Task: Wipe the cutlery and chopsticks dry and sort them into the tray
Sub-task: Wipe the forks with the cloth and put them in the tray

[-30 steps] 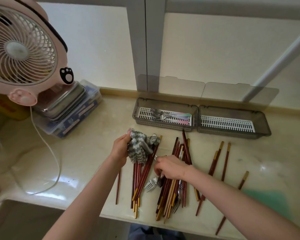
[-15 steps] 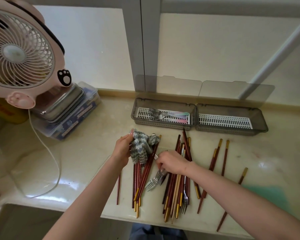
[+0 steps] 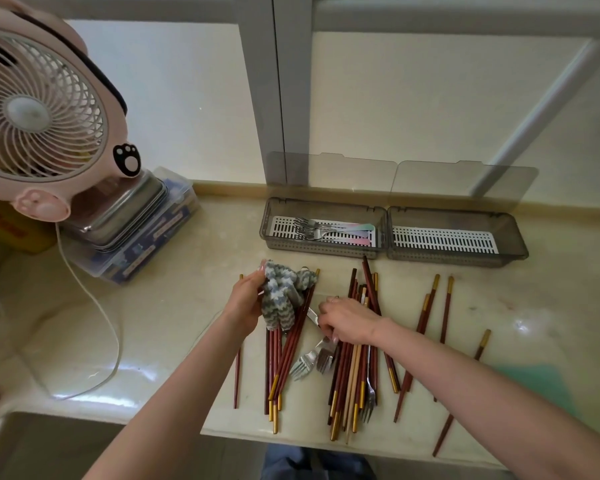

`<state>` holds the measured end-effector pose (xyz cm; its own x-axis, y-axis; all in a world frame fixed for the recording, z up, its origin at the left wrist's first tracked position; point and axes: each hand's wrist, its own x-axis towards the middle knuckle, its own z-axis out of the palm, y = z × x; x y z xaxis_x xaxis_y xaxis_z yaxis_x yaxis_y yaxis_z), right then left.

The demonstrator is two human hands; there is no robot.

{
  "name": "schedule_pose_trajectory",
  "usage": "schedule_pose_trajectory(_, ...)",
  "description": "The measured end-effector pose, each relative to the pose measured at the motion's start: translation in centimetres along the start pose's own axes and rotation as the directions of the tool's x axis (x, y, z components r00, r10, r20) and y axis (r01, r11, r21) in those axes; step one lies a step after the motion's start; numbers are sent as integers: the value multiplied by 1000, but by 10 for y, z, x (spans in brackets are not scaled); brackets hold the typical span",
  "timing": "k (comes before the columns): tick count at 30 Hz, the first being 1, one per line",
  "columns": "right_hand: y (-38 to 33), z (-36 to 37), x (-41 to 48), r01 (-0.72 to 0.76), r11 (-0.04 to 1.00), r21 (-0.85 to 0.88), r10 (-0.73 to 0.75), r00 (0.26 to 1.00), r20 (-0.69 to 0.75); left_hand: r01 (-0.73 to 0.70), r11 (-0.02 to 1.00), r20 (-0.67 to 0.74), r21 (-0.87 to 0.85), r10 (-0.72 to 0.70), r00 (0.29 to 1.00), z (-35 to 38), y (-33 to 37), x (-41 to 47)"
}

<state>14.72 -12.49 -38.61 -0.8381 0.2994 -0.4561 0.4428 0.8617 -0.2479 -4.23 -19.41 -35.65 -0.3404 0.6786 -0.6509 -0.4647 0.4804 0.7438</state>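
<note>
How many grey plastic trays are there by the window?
2. The left tray holds some forks. The right tray sits right beside it, showing only its white grate. No others seem hidden.

One head-worn camera looks forward and down, close over the counter [image 3: 174,306], toward the window [image 3: 413,98].

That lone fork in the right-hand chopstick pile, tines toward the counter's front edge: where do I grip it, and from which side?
Grip the fork by its neck, just above the tines, coming from above at the near end. That end lies exposed between the chopsticks, while the handle runs back under the right hand and looks hemmed in, so pulling toward yourself probably works best.
</note>
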Motion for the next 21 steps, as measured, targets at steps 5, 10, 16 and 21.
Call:
schedule_pose_trajectory(5,1,-2,0,-74,969,237,111,983,-146,14,1000,-29,-7,-14,999,-9,-1,-2)
schedule_pose_trajectory(10,4,-19,-4,-91,659,747,365,907,-211,4,999,11,-41,-3,1000,-9,-1,-7)
schedule_pose_trajectory(16,-18,-58,-4,297,127,947,591,744,-312,-104,978,182,-181,137,974,5,4,-19)
schedule_pose_trajectory(21,-41,-58,-2,257,94,962,634,729,-257,-155,975,199,-160,186,962,20,6,-22)
